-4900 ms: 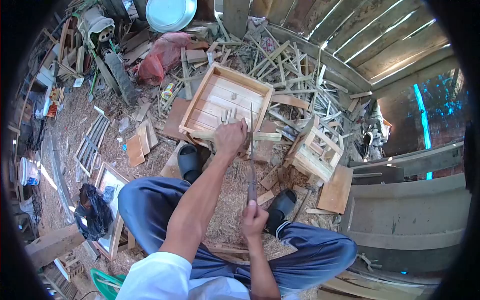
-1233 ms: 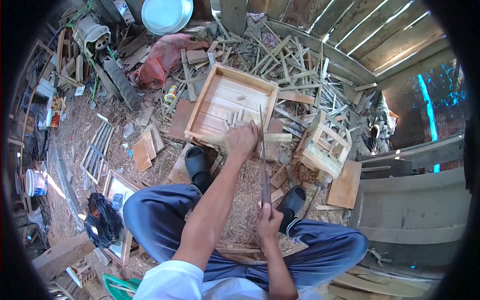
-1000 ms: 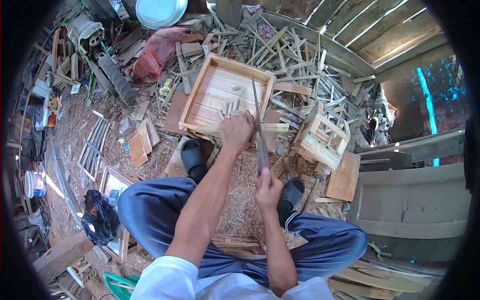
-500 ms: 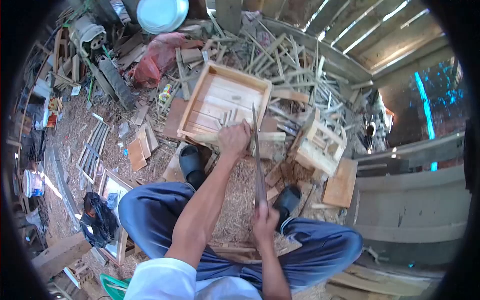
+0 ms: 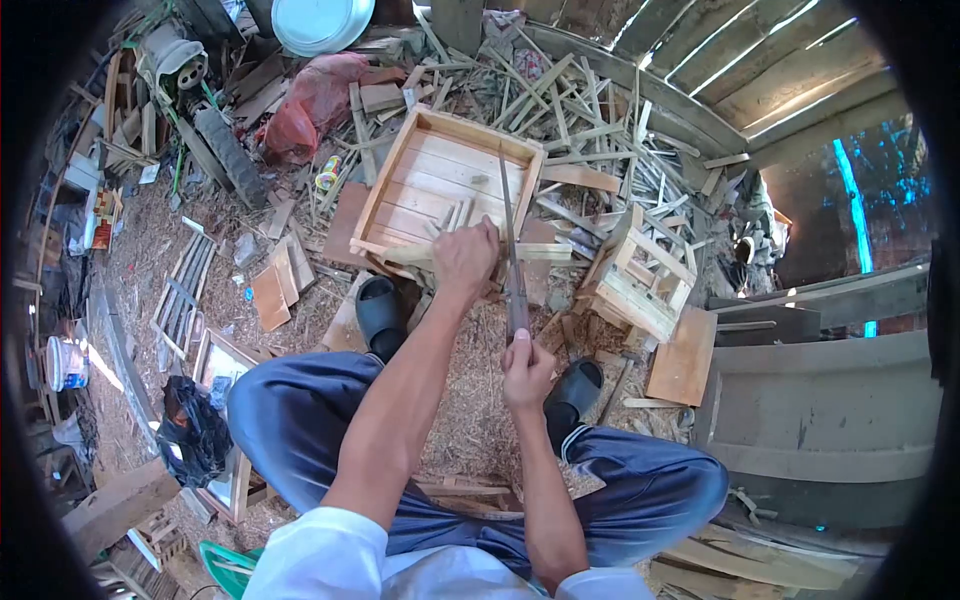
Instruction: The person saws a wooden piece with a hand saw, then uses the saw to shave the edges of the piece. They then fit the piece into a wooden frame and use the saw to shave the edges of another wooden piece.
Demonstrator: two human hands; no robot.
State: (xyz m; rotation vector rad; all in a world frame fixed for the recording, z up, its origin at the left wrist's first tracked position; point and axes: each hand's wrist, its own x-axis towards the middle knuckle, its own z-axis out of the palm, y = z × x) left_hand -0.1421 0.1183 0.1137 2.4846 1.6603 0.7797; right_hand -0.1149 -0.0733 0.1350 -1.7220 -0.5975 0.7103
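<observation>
A wooden strip (image 5: pixel 543 252) lies crosswise over the near edge of a shallow wooden tray (image 5: pixel 372 215). My left hand (image 5: pixel 465 258) is closed around it, just left of the blade. In my right hand (image 5: pixel 527 372) is the handle of a handsaw (image 5: pixel 512 255), whose long dark, narrow blade points away from me. The blade crosses the strip close beside my left hand, and its tip reaches over the tray. Several short wood pieces (image 5: pixel 460 213) sit inside the tray near my left knuckles. The contact between blade and strip is too small to make out.
A small wooden frame piece (image 5: pixel 645 285) stands right of the tray, by a flat board (image 5: pixel 682 357). Scrap sticks (image 5: pixel 590 130) heap up behind. My sandalled feet flank the sawdust-covered ground (image 5: pixel 465 400). A black plastic bag (image 5: pixel 190 430) lies at the left.
My right hand has pushed the handsaw forward, away from my body, so its tip reaches farther over the tray. My left hand stays on the strip, shifted slightly nearer to me.
</observation>
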